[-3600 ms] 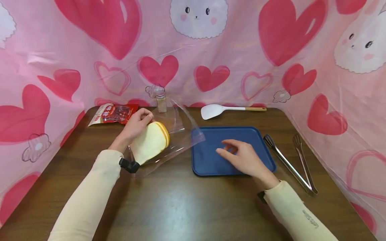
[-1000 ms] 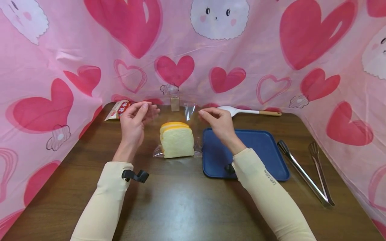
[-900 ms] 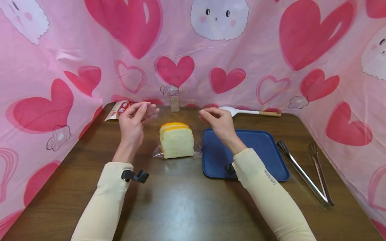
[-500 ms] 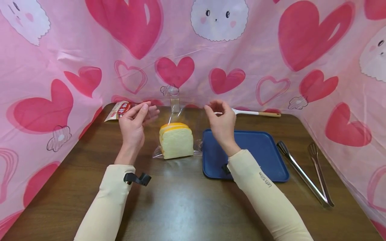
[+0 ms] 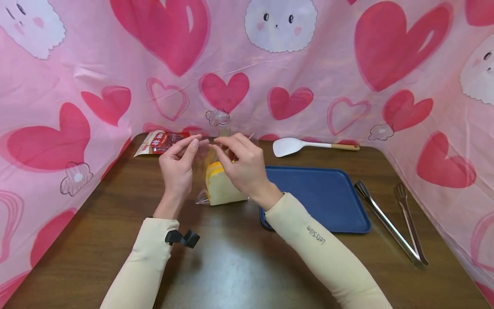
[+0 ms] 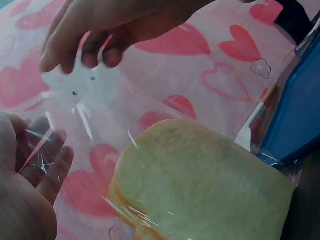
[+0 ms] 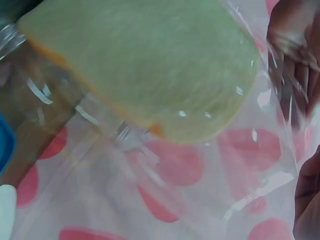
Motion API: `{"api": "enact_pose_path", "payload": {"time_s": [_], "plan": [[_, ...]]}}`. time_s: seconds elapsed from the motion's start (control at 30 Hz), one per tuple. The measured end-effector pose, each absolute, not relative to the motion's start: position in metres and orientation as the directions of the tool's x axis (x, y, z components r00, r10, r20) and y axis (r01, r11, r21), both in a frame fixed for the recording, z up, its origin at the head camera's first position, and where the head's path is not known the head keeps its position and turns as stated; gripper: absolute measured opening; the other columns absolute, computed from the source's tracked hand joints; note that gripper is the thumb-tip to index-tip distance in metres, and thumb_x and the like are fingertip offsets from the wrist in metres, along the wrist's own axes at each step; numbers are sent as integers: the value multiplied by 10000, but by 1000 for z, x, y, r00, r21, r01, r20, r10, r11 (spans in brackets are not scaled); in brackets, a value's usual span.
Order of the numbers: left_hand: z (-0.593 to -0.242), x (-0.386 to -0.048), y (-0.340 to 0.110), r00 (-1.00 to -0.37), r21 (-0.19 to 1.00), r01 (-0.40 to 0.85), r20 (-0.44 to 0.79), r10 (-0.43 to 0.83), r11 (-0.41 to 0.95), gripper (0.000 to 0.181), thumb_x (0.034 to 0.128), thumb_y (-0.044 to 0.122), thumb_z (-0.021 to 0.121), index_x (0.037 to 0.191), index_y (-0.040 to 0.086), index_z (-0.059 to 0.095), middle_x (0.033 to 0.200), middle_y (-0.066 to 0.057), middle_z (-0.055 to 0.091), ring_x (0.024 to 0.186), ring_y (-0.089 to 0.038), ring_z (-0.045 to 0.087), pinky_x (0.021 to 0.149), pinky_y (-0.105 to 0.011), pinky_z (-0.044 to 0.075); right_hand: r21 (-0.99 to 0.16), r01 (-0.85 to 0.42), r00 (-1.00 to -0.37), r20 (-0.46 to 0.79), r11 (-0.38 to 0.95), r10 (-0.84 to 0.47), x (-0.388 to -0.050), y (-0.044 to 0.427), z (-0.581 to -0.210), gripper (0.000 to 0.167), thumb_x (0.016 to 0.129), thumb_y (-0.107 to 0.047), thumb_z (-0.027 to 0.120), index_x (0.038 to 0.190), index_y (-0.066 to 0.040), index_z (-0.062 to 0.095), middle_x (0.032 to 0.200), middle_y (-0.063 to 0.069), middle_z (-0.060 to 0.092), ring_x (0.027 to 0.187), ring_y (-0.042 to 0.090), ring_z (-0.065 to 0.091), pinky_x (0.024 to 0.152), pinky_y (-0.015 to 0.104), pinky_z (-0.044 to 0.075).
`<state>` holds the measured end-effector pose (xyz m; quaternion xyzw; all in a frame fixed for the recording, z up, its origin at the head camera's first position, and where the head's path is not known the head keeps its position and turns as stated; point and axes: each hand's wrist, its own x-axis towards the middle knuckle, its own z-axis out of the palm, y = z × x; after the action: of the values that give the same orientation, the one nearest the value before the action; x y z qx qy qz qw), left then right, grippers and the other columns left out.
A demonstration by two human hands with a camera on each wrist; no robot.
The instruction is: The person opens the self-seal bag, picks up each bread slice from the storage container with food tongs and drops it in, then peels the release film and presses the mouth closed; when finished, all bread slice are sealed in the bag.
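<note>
Two slices of bread [image 5: 224, 189] with orange crust stand upright together inside a clear plastic bag [image 5: 202, 198] at the middle of the table. My left hand [image 5: 176, 169] pinches the upper left edge of the bag between thumb and fingers; in the left wrist view the film lies across its fingers. My right hand [image 5: 247, 167] is close beside it, thumb and index tips near the left fingertips, partly covering the bread. Whether film lies between those right fingertips is too fine to make out. In the right wrist view the bread [image 7: 150, 65] shows through the shiny film.
Right of the bread lies a blue tray [image 5: 320, 197], with metal tongs [image 5: 390, 223] beyond it. A white spatula [image 5: 289, 146] lies at the back. A red food packet [image 5: 162, 141] is back left; a small jar [image 5: 224, 128] stands behind the hands.
The bread in its bag has gone from tilted in the left hand to upright on the table. Over the last half second my right hand has moved left, up to the left hand.
</note>
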<state>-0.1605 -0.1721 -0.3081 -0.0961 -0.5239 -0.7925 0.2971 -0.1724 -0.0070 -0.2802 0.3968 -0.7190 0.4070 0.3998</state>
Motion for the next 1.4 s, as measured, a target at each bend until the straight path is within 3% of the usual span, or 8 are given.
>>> {"api": "enact_pose_path", "payload": {"time_s": [0.17, 0.5, 0.83, 0.9, 1.1, 1.4], "plan": [[-306, -155, -166, -789, 769, 595, 501, -356, -236, 167, 989, -72, 659, 1103, -86, 780, 948, 1, 827, 866, -111, 802, 779, -292, 653, -208, -903, -325, 903, 376, -282, -171, -19, -276, 213, 910, -80, 827, 1099, 11, 789, 924, 116, 732, 693, 149, 642, 651, 198, 571], [-305, -144, -165, -753, 767, 635, 590, -290, -88, 241, 975, -108, 650, 1177, -238, 662, 1009, 107, 811, 868, -46, 785, 767, -242, 640, -151, -904, -297, 894, 400, -334, -174, -18, -272, 222, 945, -108, 797, 1133, 11, 789, 975, 130, 733, 752, 169, 694, 710, 220, 615], [-303, -141, -167, -736, 769, 628, 637, -230, 121, 214, 937, -126, 695, 1143, -174, 724, 1017, 269, 761, 843, 53, 715, 754, -137, 590, -99, -916, -278, 854, 388, -439, -175, -7, -264, 221, 944, -113, 798, 1137, -4, 798, 990, 124, 717, 792, 181, 701, 747, 220, 618], [-302, -141, -168, -732, 762, 631, 647, -215, 144, 211, 930, -136, 697, 1135, -169, 731, 1046, 204, 779, 877, 58, 714, 776, -136, 590, -77, -916, -266, 851, 394, -452, -176, -6, -263, 213, 945, -114, 798, 1128, -6, 801, 988, 121, 716, 798, 181, 701, 752, 226, 620], [-300, -138, -171, -725, 743, 641, 669, -164, 195, 224, 922, -145, 702, 1143, -163, 734, 1133, -289, 760, 954, 69, 714, 838, -143, 594, -30, -914, -245, 835, 404, -492, -175, -4, -259, 202, 947, -113, 794, 1116, -3, 801, 996, 121, 721, 834, 188, 706, 786, 239, 629], [-299, -140, -174, -690, 686, 682, 718, -87, 253, 247, 902, -182, 697, 1146, -165, 732, 1117, -341, 744, 1010, 95, 710, 892, -161, 587, -3, -905, -263, 790, 425, -554, -172, 2, -249, 186, 954, -137, 790, 1093, -14, 803, 1036, 121, 732, 887, 202, 732, 851, 259, 633]]}}
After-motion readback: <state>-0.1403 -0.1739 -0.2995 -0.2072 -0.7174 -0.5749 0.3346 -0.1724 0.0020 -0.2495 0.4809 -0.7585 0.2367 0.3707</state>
